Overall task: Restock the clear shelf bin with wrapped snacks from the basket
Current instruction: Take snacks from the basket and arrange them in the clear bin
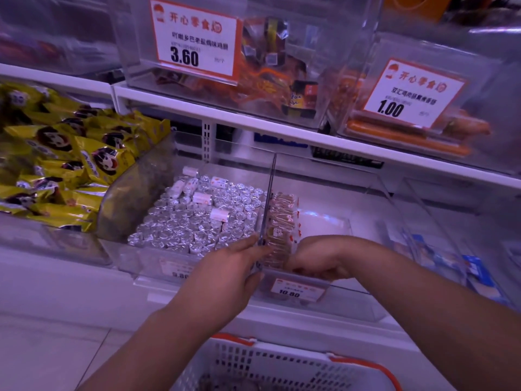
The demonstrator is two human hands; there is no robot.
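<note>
The clear shelf bin point(375, 210) sits on the lower shelf, carrying a 10.80 price tag point(296, 290) on its front. A row of brown wrapped snacks point(282, 218) stands along its left wall; the bin's floor to the right of them is bare. My left hand point(225, 275) reaches in with straight fingers that touch the bin's left wall and the near end of the row, thumb spread by the front edge. My right hand point(313, 259) is inside the bin's front, its fingers curled down over the nearest snacks. The white basket point(234, 340) with an orange rim is below my arms.
A neighbouring bin of silver foil-wrapped pieces point(197, 221) lies to the left, and beyond it are yellow packets point(70, 159). The upper shelf point(282, 131) holds clear bins with 3.60 and 1.00 price cards. Blue packets point(465, 266) sit to the right.
</note>
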